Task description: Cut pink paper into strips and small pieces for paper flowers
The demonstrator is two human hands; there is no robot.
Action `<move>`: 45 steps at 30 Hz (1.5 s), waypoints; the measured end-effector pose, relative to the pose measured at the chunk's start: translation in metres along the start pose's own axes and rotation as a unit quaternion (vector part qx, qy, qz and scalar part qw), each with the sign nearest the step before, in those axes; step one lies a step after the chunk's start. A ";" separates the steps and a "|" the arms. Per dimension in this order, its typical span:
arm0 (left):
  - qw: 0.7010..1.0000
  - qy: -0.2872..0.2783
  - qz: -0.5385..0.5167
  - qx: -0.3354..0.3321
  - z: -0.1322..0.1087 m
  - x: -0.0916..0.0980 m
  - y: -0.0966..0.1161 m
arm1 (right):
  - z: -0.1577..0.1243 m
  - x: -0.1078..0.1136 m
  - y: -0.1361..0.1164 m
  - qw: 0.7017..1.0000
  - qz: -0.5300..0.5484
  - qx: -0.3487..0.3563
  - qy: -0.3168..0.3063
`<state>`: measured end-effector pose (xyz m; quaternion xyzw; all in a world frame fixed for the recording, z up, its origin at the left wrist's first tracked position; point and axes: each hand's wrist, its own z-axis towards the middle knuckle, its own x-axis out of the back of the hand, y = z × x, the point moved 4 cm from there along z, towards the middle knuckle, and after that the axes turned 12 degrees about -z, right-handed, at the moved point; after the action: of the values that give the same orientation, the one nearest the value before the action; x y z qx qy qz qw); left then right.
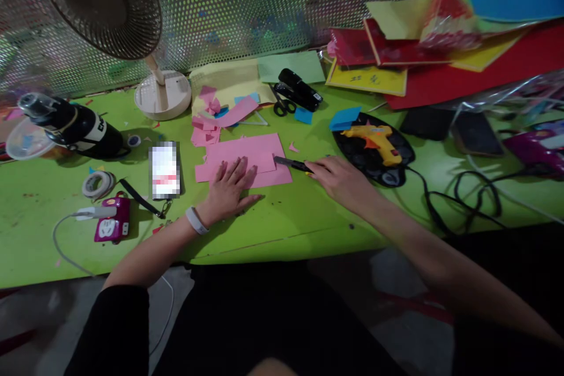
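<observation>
Pink paper (244, 150) lies on the green table in front of me, one piece overlapping another. My left hand (231, 185) rests flat on it with the fingers spread. In my right hand (337, 179) is a black utility knife (293, 164), its tip touching the right part of the pink paper. Behind the sheets are pink paper scraps (206, 132) and a curved pink strip (241, 110). Scissors (284, 107) and a black stapler (298, 89) lie farther back.
A yellow glue gun (374, 140) sits on a black tray (399, 175) to the right, its cable trailing. At left are a phone (165, 170), tape roll (97, 184), purple power adapter (115, 220), dark bottle (94, 129) and fan base (163, 97). Coloured sheets (467, 64) pile up at back right.
</observation>
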<state>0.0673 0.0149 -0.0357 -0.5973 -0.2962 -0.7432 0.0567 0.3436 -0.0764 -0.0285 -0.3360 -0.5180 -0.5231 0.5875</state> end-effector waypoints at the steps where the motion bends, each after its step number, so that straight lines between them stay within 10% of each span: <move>1: 1.000 0.001 -0.002 0.000 0.000 0.000 0.000 | 0.001 0.000 -0.001 1.000 0.002 0.004 -0.001; 45: 1.000 -0.010 -0.019 0.018 0.001 -0.008 -0.004 | 0.016 0.001 -0.023 0.994 0.026 0.108 -0.008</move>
<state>0.0690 0.0165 -0.0448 -0.5978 -0.3214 -0.7327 0.0499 0.3172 -0.0671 -0.0271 -0.2883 -0.5670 -0.4460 0.6297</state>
